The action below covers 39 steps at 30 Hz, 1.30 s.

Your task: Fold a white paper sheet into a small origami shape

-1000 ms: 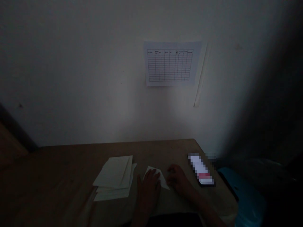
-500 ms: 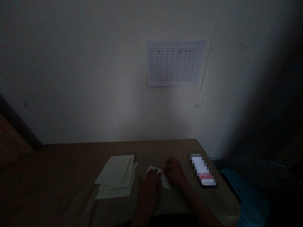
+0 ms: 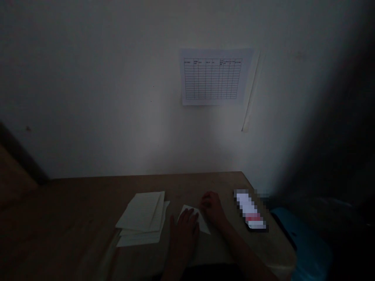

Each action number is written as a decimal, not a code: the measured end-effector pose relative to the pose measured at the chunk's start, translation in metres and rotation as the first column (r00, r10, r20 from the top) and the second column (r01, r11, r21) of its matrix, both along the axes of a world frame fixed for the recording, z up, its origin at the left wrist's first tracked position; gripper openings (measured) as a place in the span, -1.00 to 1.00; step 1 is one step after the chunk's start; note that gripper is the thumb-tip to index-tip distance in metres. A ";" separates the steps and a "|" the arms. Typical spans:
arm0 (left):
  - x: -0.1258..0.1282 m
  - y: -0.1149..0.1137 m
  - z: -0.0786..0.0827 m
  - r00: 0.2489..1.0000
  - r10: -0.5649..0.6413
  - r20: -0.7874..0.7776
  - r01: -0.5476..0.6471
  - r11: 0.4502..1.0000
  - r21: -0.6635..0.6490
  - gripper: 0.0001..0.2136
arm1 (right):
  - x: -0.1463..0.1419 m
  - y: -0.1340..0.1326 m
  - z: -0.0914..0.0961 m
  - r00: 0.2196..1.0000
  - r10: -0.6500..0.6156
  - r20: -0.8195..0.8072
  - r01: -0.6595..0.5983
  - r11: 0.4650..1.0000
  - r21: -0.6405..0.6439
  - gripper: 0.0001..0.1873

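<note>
A small folded sheet of white paper (image 3: 203,225) lies on the table, partly covered by my left hand (image 3: 185,230). That hand rests flat over it, fingers stretched and slightly spread. Just right of the sheet's upper edge is my right hand (image 3: 211,207), its fingers curled in. Nothing shows in its grasp, and whether its fingertips touch the paper is hard to tell in the dim light. Left of my hands sits a loose pile of pale paper sheets (image 3: 142,212), several of them overlapping unevenly.
A phone (image 3: 250,210) with a lit, blurred screen lies near the right edge of the brown table (image 3: 88,203). Behind stands a white wall (image 3: 102,97) with a printed table sheet (image 3: 213,78) stuck on it. Beyond the table's right side is a blue object (image 3: 307,242).
My right hand has shifted slightly up and left, along the paper's upper right edge. The left hand stays flat on the paper. The view has drifted a little.
</note>
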State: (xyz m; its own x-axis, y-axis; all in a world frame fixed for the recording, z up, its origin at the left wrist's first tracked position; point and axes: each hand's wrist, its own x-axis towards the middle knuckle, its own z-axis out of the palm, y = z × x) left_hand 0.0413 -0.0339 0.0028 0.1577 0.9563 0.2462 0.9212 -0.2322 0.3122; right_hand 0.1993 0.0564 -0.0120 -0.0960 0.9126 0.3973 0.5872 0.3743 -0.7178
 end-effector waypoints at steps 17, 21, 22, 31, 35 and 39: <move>0.001 -0.001 0.001 1.000 0.009 -0.026 -0.008 1.000 0.020 -0.65 | -0.002 -0.007 0.007 0.995 -0.029 0.092 0.029 1.000 0.004 -0.83; 0.002 -0.002 0.005 0.999 0.005 -0.043 -0.005 1.000 0.008 -0.63 | -0.004 -0.008 0.008 0.982 -0.026 0.186 0.033 0.999 -0.035 -0.85; 0.002 -0.002 0.006 0.999 0.006 -0.047 -0.006 1.000 0.006 -0.62 | -0.005 -0.008 0.009 0.979 -0.030 0.202 0.039 0.998 -0.042 -0.85; 0.000 -0.001 -0.003 1.000 0.003 -0.023 -0.002 1.000 0.030 -0.64 | 0.002 -0.024 0.012 0.978 0.032 0.204 -0.021 0.998 -0.055 -0.83; 0.000 -0.001 -0.001 1.000 0.002 0.011 -0.002 1.000 -0.004 -0.65 | 0.012 -0.038 0.013 0.981 0.071 0.182 -0.062 0.997 -0.056 -0.83; 0.002 -0.002 0.006 1.000 0.004 0.001 -0.004 1.000 -0.019 -0.64 | 0.021 -0.051 0.014 0.978 0.109 0.177 -0.097 0.992 -0.077 -0.81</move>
State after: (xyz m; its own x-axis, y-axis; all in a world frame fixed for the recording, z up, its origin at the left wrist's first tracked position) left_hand 0.0433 -0.0364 0.0091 0.1539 0.9615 0.2278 0.9217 -0.2228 0.3175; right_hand 0.2198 0.0054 0.0023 -0.2556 0.9183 0.3022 0.6704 0.3936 -0.6290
